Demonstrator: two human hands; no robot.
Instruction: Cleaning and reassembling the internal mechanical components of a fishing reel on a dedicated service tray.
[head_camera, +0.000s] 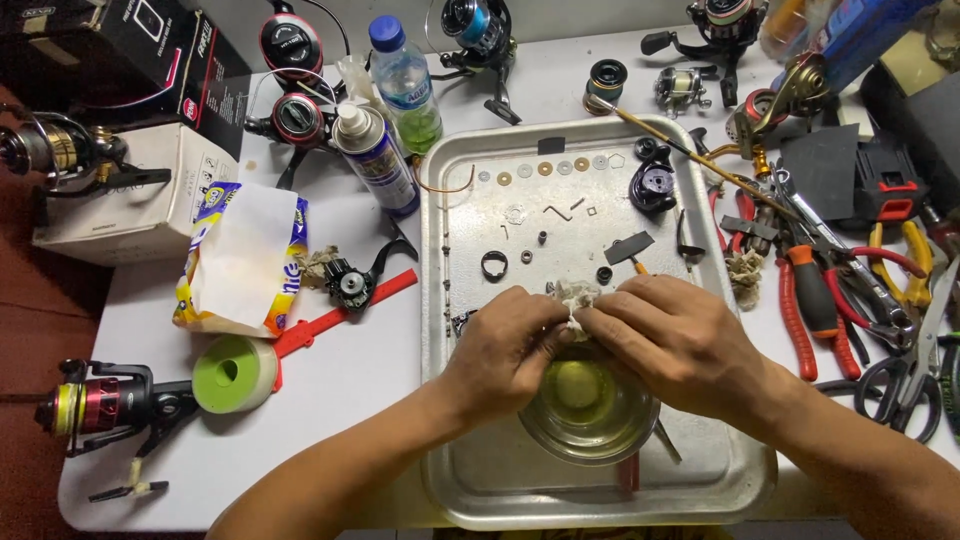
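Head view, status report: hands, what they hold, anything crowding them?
Left hand and right hand pinch a crumpled tissue. Over glass bowl on metal tray. Small reel parts lie beyond.

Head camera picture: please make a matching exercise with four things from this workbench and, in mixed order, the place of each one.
Things:
1. glass bowl
2. spray can
3. scissors
4. green tape roll

Places:
A. right of the metal tray, by the pliers
B. left of the tray, at the near side
C. on the tray, under both hands
D. left of the tray, beside the water bottle

Pairs: 1-C, 2-D, 3-A, 4-B
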